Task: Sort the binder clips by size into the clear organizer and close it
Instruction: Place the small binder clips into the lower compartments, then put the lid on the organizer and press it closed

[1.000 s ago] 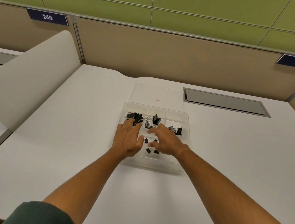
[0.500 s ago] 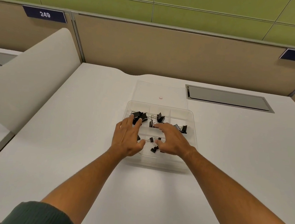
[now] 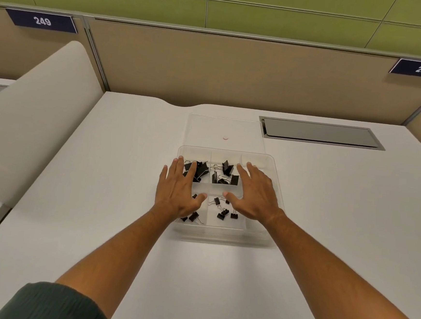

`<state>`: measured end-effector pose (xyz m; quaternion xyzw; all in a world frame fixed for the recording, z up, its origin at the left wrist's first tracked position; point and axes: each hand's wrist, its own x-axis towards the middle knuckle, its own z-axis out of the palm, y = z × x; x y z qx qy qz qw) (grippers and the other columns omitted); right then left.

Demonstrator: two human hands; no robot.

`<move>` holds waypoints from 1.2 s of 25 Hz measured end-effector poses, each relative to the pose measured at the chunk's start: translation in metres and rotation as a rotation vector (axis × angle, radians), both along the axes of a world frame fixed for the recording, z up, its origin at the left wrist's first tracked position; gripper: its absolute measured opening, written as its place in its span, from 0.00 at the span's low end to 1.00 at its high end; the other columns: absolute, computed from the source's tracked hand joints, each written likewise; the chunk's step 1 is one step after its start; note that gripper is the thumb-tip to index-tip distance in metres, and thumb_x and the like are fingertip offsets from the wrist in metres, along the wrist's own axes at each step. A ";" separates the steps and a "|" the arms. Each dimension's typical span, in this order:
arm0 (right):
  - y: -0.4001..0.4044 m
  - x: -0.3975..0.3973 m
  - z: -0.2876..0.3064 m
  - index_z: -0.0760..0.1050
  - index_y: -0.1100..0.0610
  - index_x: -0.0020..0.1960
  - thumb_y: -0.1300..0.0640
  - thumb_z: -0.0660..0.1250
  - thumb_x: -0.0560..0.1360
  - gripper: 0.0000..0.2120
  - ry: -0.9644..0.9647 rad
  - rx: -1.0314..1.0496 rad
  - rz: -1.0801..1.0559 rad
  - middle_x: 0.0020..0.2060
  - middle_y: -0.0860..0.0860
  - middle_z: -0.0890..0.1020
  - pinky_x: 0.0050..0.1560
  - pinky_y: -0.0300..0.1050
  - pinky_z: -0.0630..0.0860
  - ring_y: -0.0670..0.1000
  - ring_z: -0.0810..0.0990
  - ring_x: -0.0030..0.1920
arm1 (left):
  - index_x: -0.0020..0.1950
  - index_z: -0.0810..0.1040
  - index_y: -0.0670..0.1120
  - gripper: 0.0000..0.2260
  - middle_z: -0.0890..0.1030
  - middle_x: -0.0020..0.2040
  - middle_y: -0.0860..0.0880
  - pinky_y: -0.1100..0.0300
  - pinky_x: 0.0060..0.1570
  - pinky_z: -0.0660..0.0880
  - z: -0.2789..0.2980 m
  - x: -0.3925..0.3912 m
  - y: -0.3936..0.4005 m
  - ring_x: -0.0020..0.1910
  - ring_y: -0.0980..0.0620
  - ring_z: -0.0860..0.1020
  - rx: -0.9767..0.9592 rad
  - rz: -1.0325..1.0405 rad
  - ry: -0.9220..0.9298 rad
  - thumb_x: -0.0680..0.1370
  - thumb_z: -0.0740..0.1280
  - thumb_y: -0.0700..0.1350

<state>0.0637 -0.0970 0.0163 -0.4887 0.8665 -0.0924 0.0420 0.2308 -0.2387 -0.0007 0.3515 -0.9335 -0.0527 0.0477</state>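
The clear organizer (image 3: 223,236) sits open in the middle of the white desk, its flat lid (image 3: 225,127) lying behind it. Large black binder clips (image 3: 201,170) fill the back left compartment. Medium clips (image 3: 226,174) are in the back middle one. Small clips (image 3: 223,212) lie in the front compartments. My left hand (image 3: 178,192) hovers over the organizer's left side, fingers straight and spread, holding nothing. Over the right side my right hand (image 3: 254,193) is spread flat the same way, covering the back right compartment.
A grey recessed cable hatch (image 3: 320,132) is set in the desk at the back right. A beige partition wall (image 3: 236,70) closes the back edge. A curved white divider (image 3: 31,120) stands along the left side.
Both hands have moved apart and forward over the organizer, and their fingers have straightened. The right hand has shifted from the middle to the right side.
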 end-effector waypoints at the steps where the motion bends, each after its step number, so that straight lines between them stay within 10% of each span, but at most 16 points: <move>1: -0.001 -0.003 0.000 0.50 0.52 0.78 0.30 0.53 0.69 0.44 0.007 0.008 -0.012 0.77 0.57 0.54 0.74 0.56 0.51 0.57 0.52 0.77 | 0.80 0.46 0.50 0.40 0.47 0.79 0.39 0.45 0.76 0.45 0.001 -0.004 -0.003 0.78 0.43 0.45 -0.002 -0.003 -0.002 0.74 0.55 0.68; 17: -0.076 -0.110 0.001 0.49 0.57 0.78 0.28 0.52 0.72 0.46 -0.020 0.058 -0.211 0.76 0.61 0.55 0.75 0.57 0.54 0.60 0.55 0.76 | 0.79 0.48 0.49 0.39 0.52 0.79 0.39 0.46 0.74 0.52 0.014 -0.087 -0.099 0.78 0.41 0.51 0.053 0.125 -0.067 0.76 0.55 0.68; 30: -0.128 -0.165 -0.012 0.54 0.63 0.75 0.27 0.59 0.69 0.50 -0.385 0.112 -0.379 0.70 0.62 0.68 0.64 0.57 0.70 0.63 0.68 0.68 | 0.79 0.54 0.44 0.36 0.61 0.77 0.40 0.46 0.71 0.61 0.003 -0.129 -0.158 0.75 0.39 0.61 0.600 0.310 0.112 0.78 0.62 0.60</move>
